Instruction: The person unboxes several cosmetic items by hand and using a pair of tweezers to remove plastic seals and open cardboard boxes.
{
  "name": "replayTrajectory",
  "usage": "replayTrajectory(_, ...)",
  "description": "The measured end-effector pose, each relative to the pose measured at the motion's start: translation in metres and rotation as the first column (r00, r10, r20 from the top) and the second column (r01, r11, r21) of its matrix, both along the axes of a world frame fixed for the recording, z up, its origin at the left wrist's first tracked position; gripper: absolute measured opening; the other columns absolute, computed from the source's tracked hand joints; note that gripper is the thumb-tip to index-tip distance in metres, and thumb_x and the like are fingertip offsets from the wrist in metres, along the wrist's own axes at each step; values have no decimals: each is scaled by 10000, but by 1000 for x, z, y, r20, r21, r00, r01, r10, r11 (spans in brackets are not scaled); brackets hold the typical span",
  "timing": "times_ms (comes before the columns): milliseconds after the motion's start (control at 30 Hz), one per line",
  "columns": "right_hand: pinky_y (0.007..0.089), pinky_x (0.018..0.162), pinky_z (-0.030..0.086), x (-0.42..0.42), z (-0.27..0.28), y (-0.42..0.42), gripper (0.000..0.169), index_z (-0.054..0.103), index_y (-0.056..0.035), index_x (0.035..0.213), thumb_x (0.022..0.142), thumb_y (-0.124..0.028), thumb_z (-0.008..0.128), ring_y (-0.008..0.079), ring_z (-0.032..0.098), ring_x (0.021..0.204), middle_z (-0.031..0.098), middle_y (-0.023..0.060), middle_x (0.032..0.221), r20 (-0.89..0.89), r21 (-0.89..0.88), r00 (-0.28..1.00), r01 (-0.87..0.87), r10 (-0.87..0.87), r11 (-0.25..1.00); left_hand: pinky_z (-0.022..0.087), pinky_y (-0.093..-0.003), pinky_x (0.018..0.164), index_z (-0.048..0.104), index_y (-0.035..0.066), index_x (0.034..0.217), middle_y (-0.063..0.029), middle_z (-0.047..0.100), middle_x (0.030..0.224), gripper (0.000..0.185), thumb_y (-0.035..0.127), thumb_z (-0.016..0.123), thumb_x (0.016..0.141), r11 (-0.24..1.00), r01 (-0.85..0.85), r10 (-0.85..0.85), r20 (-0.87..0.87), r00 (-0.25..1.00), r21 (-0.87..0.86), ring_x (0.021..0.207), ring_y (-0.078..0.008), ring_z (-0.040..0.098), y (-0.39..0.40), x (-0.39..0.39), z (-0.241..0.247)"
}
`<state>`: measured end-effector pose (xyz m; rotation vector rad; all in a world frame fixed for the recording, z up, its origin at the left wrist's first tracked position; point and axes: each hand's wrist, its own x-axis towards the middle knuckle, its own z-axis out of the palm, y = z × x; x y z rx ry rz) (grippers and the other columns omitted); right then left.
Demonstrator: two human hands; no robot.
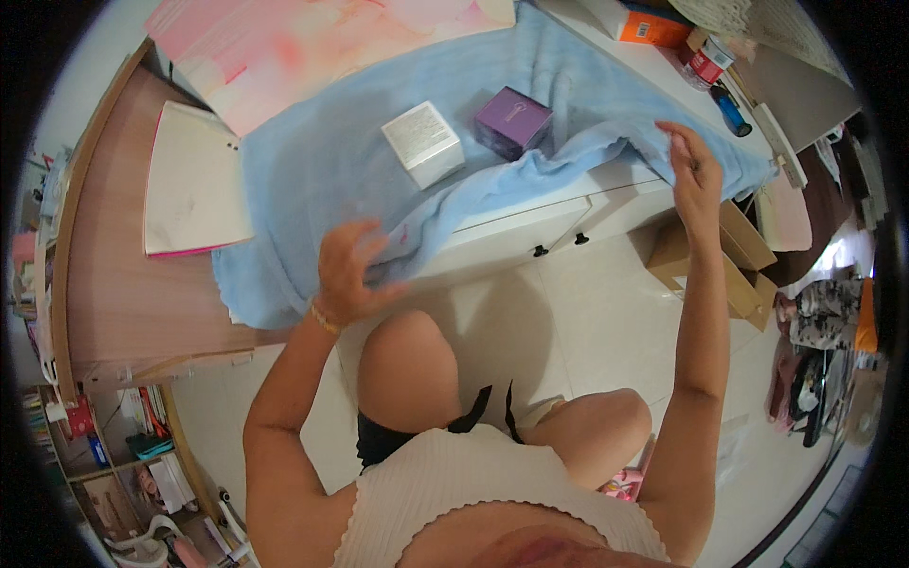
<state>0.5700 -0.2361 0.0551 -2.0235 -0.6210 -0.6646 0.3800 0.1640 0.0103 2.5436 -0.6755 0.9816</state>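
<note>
A light blue plush cloth (312, 170) is spread over the white furniture top in front of me, its front edge rumpled and partly folded up. My left hand (348, 273), blurred, is over the near left part of the cloth with its fingers apart and nothing in it. At the cloth's front edge on the right is my right hand (692, 167), fingers bent; whether they pinch the fabric is unclear. Between the hands, farther back, a white box (426, 145) with printing on top stands on the cloth. Beside it is a purple box (514, 119).
A pink printed sheet (319, 50) covers the back. On the left lies a white pad (192, 184) on a wooden surface (106, 213). Drawer fronts with black knobs (541, 250) face me. A cardboard box (717, 263) sits on the floor, right. A labelled container (708, 62) stands back right.
</note>
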Motion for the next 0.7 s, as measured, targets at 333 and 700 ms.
replayTrajectory(333, 435, 714, 449, -37, -70, -16, 233, 578, -58, 950, 725, -2, 566, 383, 581, 828, 614, 177, 840, -222, -478, 975, -129, 23, 869, 440, -470, 837, 571, 80, 1136, -146, 543, 1138, 451, -34, 572, 700, 867, -433, 463, -83, 882, 246, 1015, -341, 544, 132, -140, -48)
replayTrajectory(700, 240, 667, 411, -111, -49, -28, 228, 602, 6, 1042, 890, -165, 608, 91, 478, 725, 583, 35, 826, -630, -163, 777, -117, -12, 980, 473, -398, 838, 603, 13, 1094, -148, 650, 975, 351, 66, 652, 751, 949, -224, 84, -506, 858, -223, 904, -304, 626, 61, -71, 5)
